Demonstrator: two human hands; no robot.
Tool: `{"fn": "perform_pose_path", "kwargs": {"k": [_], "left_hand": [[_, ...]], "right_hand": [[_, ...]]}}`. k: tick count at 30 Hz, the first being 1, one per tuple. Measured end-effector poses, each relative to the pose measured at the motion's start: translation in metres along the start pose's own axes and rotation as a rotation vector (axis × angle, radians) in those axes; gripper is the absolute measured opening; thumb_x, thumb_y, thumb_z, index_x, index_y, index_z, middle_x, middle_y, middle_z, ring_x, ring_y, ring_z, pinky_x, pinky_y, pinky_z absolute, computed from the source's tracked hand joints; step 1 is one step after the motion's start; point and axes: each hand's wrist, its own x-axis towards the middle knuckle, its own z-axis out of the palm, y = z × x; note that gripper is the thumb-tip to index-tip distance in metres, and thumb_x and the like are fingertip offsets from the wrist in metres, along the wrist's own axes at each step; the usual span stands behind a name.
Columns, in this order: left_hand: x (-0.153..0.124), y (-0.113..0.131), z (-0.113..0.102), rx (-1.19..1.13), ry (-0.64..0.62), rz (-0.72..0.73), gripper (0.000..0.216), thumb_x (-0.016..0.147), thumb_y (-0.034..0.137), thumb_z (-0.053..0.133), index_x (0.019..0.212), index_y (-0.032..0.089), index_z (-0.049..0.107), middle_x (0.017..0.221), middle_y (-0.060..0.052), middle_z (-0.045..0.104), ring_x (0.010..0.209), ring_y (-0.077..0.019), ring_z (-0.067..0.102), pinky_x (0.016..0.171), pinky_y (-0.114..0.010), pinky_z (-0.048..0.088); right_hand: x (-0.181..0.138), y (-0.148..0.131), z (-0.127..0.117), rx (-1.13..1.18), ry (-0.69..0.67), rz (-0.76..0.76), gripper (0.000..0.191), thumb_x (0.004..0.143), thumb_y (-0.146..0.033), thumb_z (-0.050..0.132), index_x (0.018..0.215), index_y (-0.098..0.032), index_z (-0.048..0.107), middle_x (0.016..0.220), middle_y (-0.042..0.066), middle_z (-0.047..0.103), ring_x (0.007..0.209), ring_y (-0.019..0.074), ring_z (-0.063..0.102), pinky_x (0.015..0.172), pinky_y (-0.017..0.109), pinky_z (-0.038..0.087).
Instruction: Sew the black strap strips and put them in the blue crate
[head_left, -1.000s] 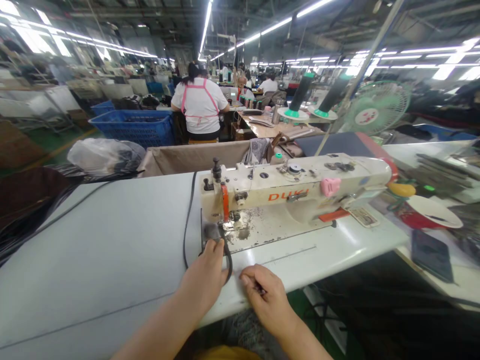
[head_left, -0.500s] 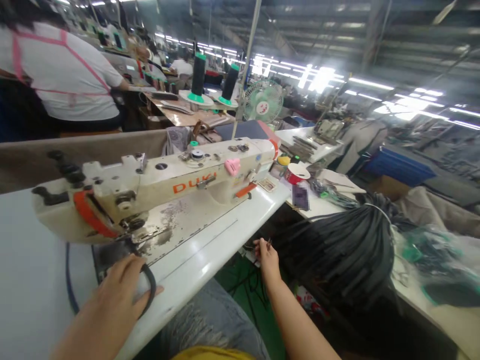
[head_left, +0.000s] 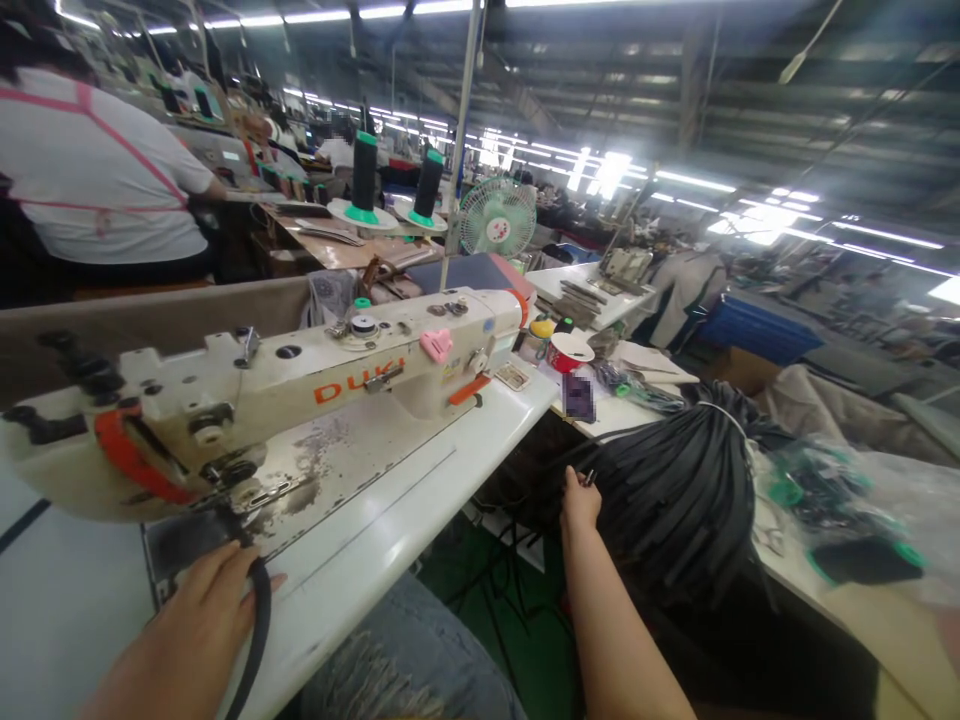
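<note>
Reach now extended: right hand [head_left: 581, 500] out from the tabletop [head_left: 420, 500] edge to the bundle of black straps [head_left: 675, 490], fingers closed on small snips, left hand [head_left: 206, 610] still pinning the black strap [head_left: 259, 620] beside the sewing machine [head_left: 300, 390].

One sewing machine [head_left: 300, 400], two thread cones [head_left: 364, 172], one fan [head_left: 496, 216], one bundle of black strips [head_left: 675, 490], two hands [head_left: 191, 630].
</note>
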Motion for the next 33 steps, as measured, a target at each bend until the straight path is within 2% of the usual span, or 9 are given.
{"fn": "perform_pose_path", "kwargs": {"k": [4,8,16,19,22,26,28,30,33], "left_hand": [[0.001,-0.010,0.010,0.094,0.027,0.057,0.033,0.099,0.039,0.045,0.116,0.021,0.068,0.120,-0.014,0.071,0.104,-0.0275,0.071,0.093,-0.038,0.058],[0.001,-0.003,0.014,0.096,0.095,0.032,0.032,0.098,0.040,0.048,0.114,0.020,0.068,0.119,-0.015,0.072,0.101,-0.0289,0.072,0.090,-0.039,0.058],[0.004,0.004,0.018,0.048,0.123,-0.002,0.028,0.097,0.042,0.048,0.108,0.023,0.065,0.117,-0.015,0.073,0.103,-0.0318,0.072,0.096,-0.044,0.057],[0.001,0.001,0.024,0.043,0.143,-0.032,0.024,0.098,0.038,0.049,0.109,0.023,0.065,0.119,-0.014,0.073,0.105,-0.0329,0.072,0.099,-0.046,0.057],[0.000,-0.002,0.027,0.064,0.156,0.003,0.024,0.097,0.034,0.049,0.110,0.022,0.066,0.118,-0.015,0.074,0.101,-0.0329,0.074,0.096,-0.045,0.058],[0.000,-0.002,0.024,0.099,0.123,0.008,0.025,0.098,0.035,0.049,0.112,0.021,0.065,0.124,-0.017,0.072,0.104,-0.0320,0.074,0.097,-0.043,0.057],[0.000,0.001,0.021,0.110,0.109,0.004,0.024,0.098,0.035,0.049,0.112,0.023,0.065,0.122,-0.015,0.073,0.106,-0.0312,0.074,0.096,-0.042,0.058],[0.000,0.004,0.020,0.113,0.110,0.005,0.023,0.098,0.036,0.048,0.111,0.024,0.064,0.120,-0.013,0.074,0.107,-0.0307,0.073,0.095,-0.042,0.058],[0.000,0.004,0.022,0.113,0.122,-0.003,0.027,0.099,0.040,0.048,0.113,0.024,0.064,0.125,-0.014,0.072,0.108,-0.0319,0.073,0.095,-0.043,0.058]], "right_hand": [[-0.008,0.005,0.000,0.028,-0.009,-0.031,0.029,0.101,-0.043,0.067,0.109,-0.015,0.069,0.101,0.003,0.073,0.083,0.0160,0.071,0.076,0.034,0.061],[-0.035,0.022,0.004,0.020,-0.097,-0.042,0.025,0.100,-0.040,0.069,0.101,-0.015,0.068,0.088,-0.001,0.070,0.072,0.0129,0.067,0.069,0.029,0.059],[-0.119,0.066,0.021,-0.051,-0.494,0.051,0.023,0.099,-0.032,0.072,0.085,-0.015,0.066,0.071,-0.006,0.064,0.056,0.0080,0.059,0.056,0.022,0.053],[-0.137,0.068,0.026,-0.028,-0.604,0.083,0.022,0.099,-0.031,0.072,0.087,-0.014,0.066,0.071,-0.006,0.063,0.054,0.0070,0.057,0.052,0.020,0.051],[-0.117,0.048,0.024,0.045,-0.550,0.084,0.021,0.100,-0.034,0.070,0.094,-0.014,0.067,0.073,-0.006,0.062,0.054,0.0068,0.056,0.051,0.019,0.049],[-0.062,0.006,0.015,0.166,-0.343,0.060,0.033,0.105,-0.047,0.059,0.105,-0.015,0.065,0.076,-0.005,0.061,0.051,0.0064,0.051,0.047,0.019,0.045],[-0.049,-0.004,0.012,0.203,-0.276,0.037,0.039,0.106,-0.053,0.054,0.105,-0.016,0.065,0.073,-0.006,0.059,0.049,0.0062,0.049,0.046,0.020,0.043],[-0.057,-0.001,0.014,0.204,-0.276,0.030,0.039,0.105,-0.053,0.056,0.102,-0.016,0.066,0.069,-0.007,0.058,0.048,0.0060,0.047,0.046,0.020,0.042],[-0.094,0.021,0.021,0.149,-0.397,0.065,0.032,0.101,-0.046,0.066,0.093,-0.015,0.067,0.069,-0.007,0.060,0.049,0.0061,0.051,0.047,0.019,0.045]]}}
